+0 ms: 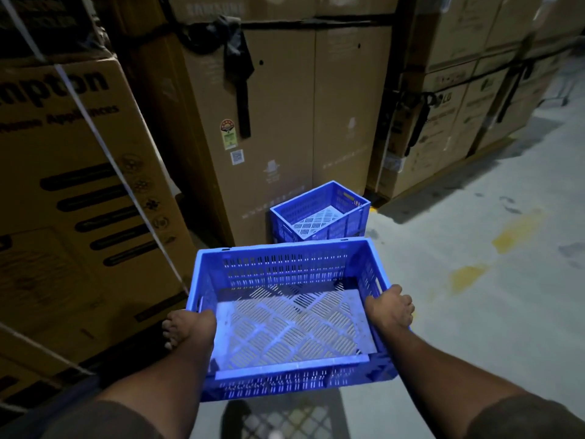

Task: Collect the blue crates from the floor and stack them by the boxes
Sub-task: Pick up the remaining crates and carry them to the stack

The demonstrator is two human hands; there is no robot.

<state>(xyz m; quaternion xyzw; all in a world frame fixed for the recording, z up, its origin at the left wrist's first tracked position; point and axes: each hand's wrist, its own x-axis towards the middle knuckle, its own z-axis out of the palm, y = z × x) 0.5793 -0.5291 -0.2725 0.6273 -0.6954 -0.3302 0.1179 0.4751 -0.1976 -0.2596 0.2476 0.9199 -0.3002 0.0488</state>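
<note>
While both hands grip it, blue crate point(291, 312), slotted walls, empty.

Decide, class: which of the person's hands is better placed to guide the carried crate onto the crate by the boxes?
Probably the right hand. The floor crate lies ahead and slightly right of the carried crate, on that hand's side. The left hand grips the opposite wall, beside the cardboard boxes. Both hands must carry.

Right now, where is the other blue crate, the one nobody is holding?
In the head view, the far blue crate sits on the floor just right of centre, against the tall cardboard box, beyond the crate held in both hands.
</note>
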